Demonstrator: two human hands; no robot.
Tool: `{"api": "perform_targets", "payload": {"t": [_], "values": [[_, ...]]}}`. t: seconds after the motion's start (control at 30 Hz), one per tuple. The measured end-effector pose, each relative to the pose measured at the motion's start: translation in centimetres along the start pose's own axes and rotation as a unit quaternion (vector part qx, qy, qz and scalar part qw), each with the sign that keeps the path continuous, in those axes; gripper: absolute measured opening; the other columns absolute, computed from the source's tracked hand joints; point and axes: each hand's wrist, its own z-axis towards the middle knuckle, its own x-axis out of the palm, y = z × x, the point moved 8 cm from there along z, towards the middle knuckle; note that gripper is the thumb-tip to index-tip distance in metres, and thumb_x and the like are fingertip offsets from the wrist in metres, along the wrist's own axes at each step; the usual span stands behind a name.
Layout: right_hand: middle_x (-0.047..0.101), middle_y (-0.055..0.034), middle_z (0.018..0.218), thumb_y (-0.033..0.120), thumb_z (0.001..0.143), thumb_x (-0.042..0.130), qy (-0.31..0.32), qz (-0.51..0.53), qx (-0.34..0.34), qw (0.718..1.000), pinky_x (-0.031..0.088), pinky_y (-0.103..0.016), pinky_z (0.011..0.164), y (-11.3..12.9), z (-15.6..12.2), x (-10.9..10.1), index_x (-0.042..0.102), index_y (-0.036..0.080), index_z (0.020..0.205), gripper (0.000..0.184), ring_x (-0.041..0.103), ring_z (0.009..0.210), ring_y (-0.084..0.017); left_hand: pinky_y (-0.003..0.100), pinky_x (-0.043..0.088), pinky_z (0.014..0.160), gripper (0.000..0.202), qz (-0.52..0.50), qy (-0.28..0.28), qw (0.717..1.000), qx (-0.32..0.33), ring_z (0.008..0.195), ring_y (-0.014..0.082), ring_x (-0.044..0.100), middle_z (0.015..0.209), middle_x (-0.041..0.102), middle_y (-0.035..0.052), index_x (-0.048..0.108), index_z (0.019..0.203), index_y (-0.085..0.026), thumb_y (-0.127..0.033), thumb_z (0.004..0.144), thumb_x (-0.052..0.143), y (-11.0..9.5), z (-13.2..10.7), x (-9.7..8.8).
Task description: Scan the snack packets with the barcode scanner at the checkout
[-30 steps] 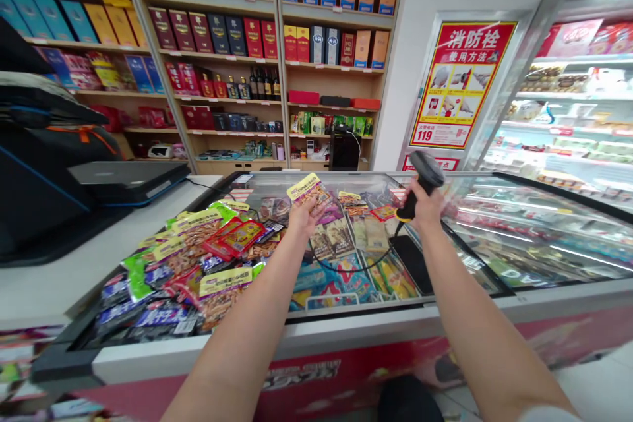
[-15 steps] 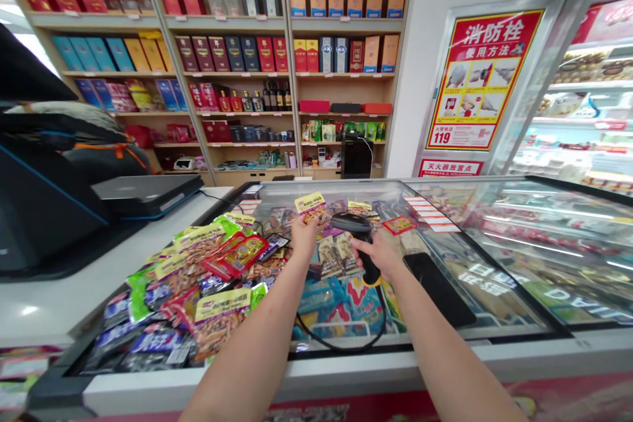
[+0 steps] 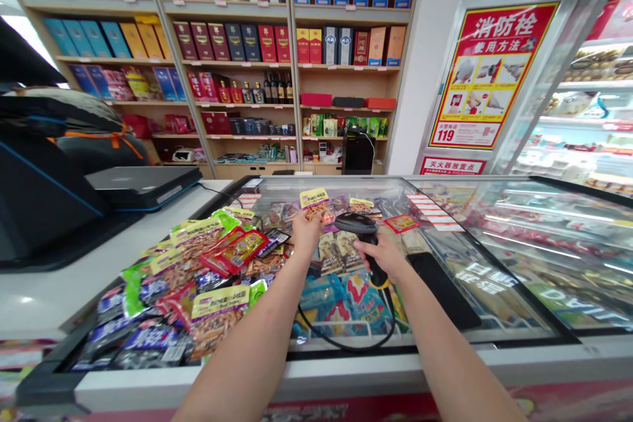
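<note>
My left hand (image 3: 305, 233) is closed on the near edge of a snack packet (image 3: 315, 198) with a yellow header and reddish-brown contents. In my right hand (image 3: 386, 256) is a black barcode scanner (image 3: 360, 224), gripped by its handle, its head tilted left close to the packet. The scanner's cable (image 3: 341, 345) loops down over the freezer's glass lid. Left of my arms lies a heap of snack packets (image 3: 225, 310), some yellow-topped, others red, green or dark purple. A red packet (image 3: 401, 223) and another yellow-topped packet (image 3: 364, 204) lie beyond the scanner.
A black phone (image 3: 442, 290) lies on the glass right of my right hand. The chest freezer's front rim (image 3: 356, 372) runs below my arms. At left, a counter (image 3: 39, 297) carries a black machine (image 3: 44, 191). Shelves (image 3: 237, 66) of boxes stand behind.
The scanner has shifted slightly right and down, with its cable. My left hand still holds the packet, nearly in place. The whole view has tilted a little.
</note>
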Motion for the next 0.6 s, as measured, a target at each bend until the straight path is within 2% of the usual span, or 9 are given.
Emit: {"api": "perform_targets", "payload": {"t": [0.23,0.4,0.6], "values": [[0.052,0.004,0.048,0.043,0.066,0.076,-0.004,0.004,-0.009,1.0,0.04,-0.023,0.039,0.8,-0.6,0.1,0.057,0.019,0.065,0.031,0.046,0.038,-0.009,0.043,0.06,0.078,0.024,-0.013,0.031,0.999,-0.012,0.079,0.0243,0.072,0.084,0.074,0.0079,0.068,0.09,-0.015,-0.018,0.067,0.073,0.7,0.1,0.5],[0.054,0.0044,0.05,0.042,0.065,0.076,-0.014,-0.008,-0.002,1.0,0.039,-0.023,0.039,0.2,-0.3,-0.1,0.06,0.018,0.072,0.03,0.048,0.039,-0.01,0.043,0.059,0.084,0.03,0.056,0.043,0.997,0.01,0.085,0.0246,0.072,0.087,0.075,0.0084,0.068,0.096,-0.015,-0.023,0.068,0.075,1.1,0.5,0.5],[0.052,0.0041,0.045,0.043,0.061,0.077,-0.011,-0.019,0.001,1.0,0.036,-0.024,0.036,-0.2,0.2,0.0,0.054,0.02,0.059,0.032,0.044,0.035,-0.01,0.041,0.058,0.086,0.025,0.115,0.05,0.991,0.041,0.089,0.0251,0.071,0.086,0.075,0.008,0.07,0.094,-0.015,-0.021,0.069,0.072,0.6,0.6,0.5]]}}
